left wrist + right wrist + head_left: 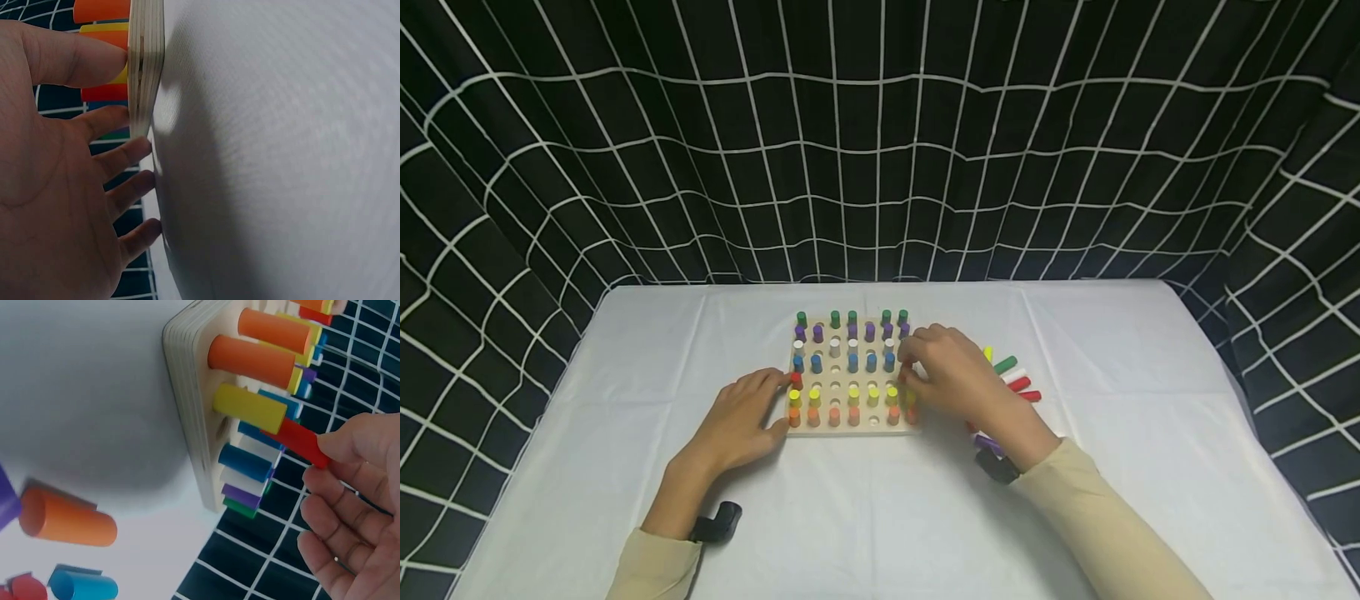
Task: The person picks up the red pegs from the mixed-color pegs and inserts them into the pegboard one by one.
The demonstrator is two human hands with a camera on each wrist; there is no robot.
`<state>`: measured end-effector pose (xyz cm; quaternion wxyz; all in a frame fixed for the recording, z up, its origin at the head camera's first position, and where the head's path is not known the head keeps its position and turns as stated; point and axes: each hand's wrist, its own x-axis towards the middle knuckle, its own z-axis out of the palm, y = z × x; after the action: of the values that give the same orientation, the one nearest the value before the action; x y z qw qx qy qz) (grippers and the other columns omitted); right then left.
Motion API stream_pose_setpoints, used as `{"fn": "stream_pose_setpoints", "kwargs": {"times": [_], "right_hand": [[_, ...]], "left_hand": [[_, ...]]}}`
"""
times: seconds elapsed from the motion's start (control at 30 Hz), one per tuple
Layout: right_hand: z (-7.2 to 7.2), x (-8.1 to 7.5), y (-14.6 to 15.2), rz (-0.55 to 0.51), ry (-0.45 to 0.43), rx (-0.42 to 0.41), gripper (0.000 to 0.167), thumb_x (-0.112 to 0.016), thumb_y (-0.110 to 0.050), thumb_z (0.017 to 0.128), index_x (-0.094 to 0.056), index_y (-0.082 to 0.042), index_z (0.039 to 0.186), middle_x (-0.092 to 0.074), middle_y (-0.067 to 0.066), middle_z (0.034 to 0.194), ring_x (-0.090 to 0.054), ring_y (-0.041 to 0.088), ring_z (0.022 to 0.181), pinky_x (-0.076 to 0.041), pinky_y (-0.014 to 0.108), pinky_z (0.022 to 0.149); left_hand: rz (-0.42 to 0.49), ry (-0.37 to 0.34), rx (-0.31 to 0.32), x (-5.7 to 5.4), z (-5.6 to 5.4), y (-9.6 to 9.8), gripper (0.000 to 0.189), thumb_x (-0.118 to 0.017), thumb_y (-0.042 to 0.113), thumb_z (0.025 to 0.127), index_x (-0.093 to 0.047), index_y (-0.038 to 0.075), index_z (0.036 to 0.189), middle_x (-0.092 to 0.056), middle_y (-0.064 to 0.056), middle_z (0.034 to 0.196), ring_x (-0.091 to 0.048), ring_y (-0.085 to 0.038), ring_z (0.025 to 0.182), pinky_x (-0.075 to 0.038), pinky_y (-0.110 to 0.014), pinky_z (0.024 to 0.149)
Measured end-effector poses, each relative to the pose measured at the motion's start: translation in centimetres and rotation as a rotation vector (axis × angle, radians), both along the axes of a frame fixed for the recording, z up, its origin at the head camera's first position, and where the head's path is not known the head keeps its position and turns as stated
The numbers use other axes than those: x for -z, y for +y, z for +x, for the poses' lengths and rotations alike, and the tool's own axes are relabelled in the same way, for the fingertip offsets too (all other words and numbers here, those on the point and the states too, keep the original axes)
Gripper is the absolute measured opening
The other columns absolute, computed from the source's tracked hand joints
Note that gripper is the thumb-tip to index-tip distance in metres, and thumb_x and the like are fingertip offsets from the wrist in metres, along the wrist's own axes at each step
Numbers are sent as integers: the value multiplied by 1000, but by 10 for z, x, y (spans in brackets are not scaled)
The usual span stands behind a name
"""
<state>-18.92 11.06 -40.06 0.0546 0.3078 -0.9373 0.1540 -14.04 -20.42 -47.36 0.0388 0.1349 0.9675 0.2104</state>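
A wooden pegboard (850,432) lies on the table, its coloured pegs standing in rows of green, purple, white, blue, red, yellow and orange. My right hand (951,367), at the board's right side, pinches a red peg (300,442) between thumb and index finger. In the right wrist view that peg's lower end is hidden behind a yellow peg (250,407). Another red peg (796,381) stands at the left end of its row, with several bare holes beside it. My left hand (737,425) rests at the board's left edge, fingers spread, thumb and fingertips against its side.
To the right of the board, loose pegs lie on the white cloth, among them a green peg (1005,364), a purple peg (989,444) and an orange peg (69,515). My right forearm partly covers them. Dark curtain with a white grid (880,167) surrounds the table.
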Motion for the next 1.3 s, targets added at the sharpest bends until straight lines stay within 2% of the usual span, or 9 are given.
{"fn": "stream_pose_setpoints", "kwargs": {"times": [0.13,0.4,0.53,0.73,0.97,1.17,1.3], "right_hand": [[0,0,-5,-18,2,-20,7,-78,-10,87,-76,-11,94,-75,-3,85,-63,19,86,-57,39,86],[1,1,-17,-23,-16,-18,8,-79,-11,88,-79,-12,96,-75,-3,88,-60,17,85,-56,36,85],[0,1,-24,2,7,-37,5,-78,-13,90,-78,-13,95,-75,-2,90,-59,17,84,-55,35,83],[-1,-3,-34,28,-15,-45,9,-79,-15,91,-79,-13,99,-75,-2,91,-58,17,82,-54,34,82],[-1,3,-40,9,5,-91,6,-77,-12,91,-79,-13,96,-75,-1,90,-62,18,84,-58,36,89],[-3,3,-47,0,-5,-94,12,-76,-12,91,-80,-12,103,-76,-1,95,-64,17,86,-58,33,81],[-4,4,-56,-5,-10,-119,10,-76,-12,92,-80,-12,101,-76,0,94,-63,17,85,-56,32,79]], "left_hand": [[6,1,4,0,-1,0,62,-62,31,93,-54,9,151,-53,-15,157,-45,-40,152,-36,-67,124],[-2,-13,7,0,-1,0,62,-62,32,94,-53,9,151,-52,-15,157,-44,-40,152,-35,-66,125],[-4,-12,9,0,-2,-1,62,-62,31,94,-53,10,151,-53,-15,157,-45,-40,152,-35,-66,125],[0,-8,8,-1,-1,-1,62,-62,31,94,-52,10,151,-53,-15,157,-45,-40,152,-36,-66,124],[-1,-10,13,0,2,-1,63,-62,31,94,-52,10,152,-53,-14,158,-45,-39,152,-36,-67,124],[1,-4,14,1,0,-1,62,-62,31,95,-52,10,152,-52,-15,158,-44,-40,153,-35,-66,124],[-3,-7,16,1,-1,-3,62,-62,31,95,-52,11,152,-52,-15,158,-44,-40,153,-35,-66,124]]}}
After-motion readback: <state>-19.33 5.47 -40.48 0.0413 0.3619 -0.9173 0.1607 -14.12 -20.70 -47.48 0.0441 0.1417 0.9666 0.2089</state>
